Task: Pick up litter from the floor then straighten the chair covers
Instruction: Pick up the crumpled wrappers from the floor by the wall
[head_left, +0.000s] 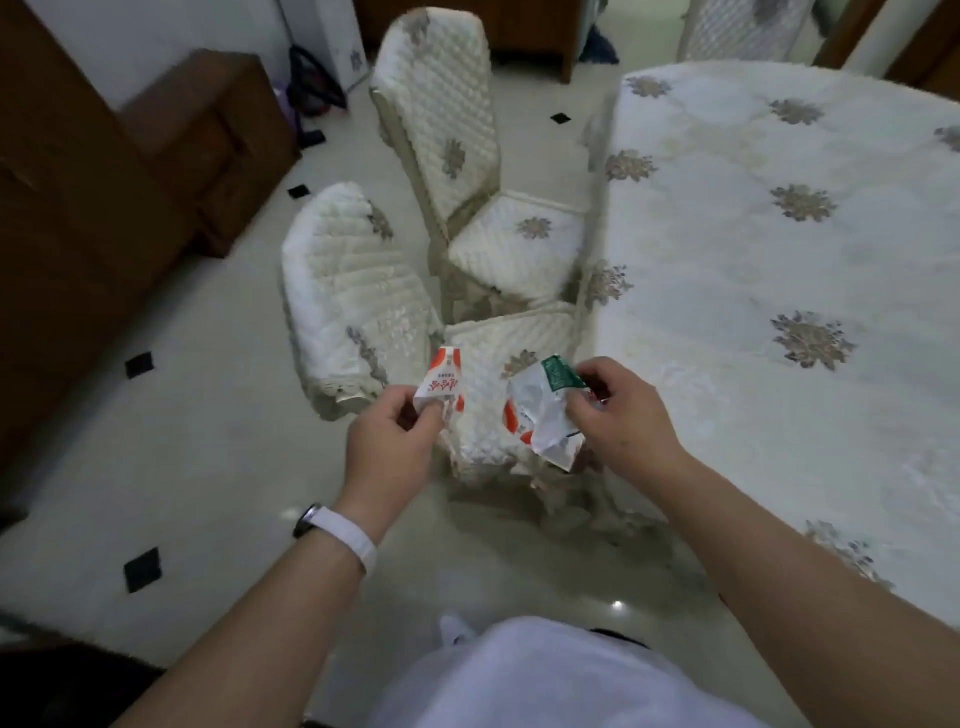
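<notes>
Currently: left hand (392, 434) pinches orange-white wrapper (441, 387); right hand (621, 415) grips crumpled green-white wrapper (540, 410). Litter step apparently closing; next, discard, then chair covers (353, 291) just beyond both hands.

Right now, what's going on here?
A person stands by the covered table, holding litter in both hands. The left hand pinches a small red-and-white wrapper; the right hand grips a larger crumpled wrapper with a green corner. The nearest chair's back cover sits skewed and hasn't been straightened yet.
</notes>
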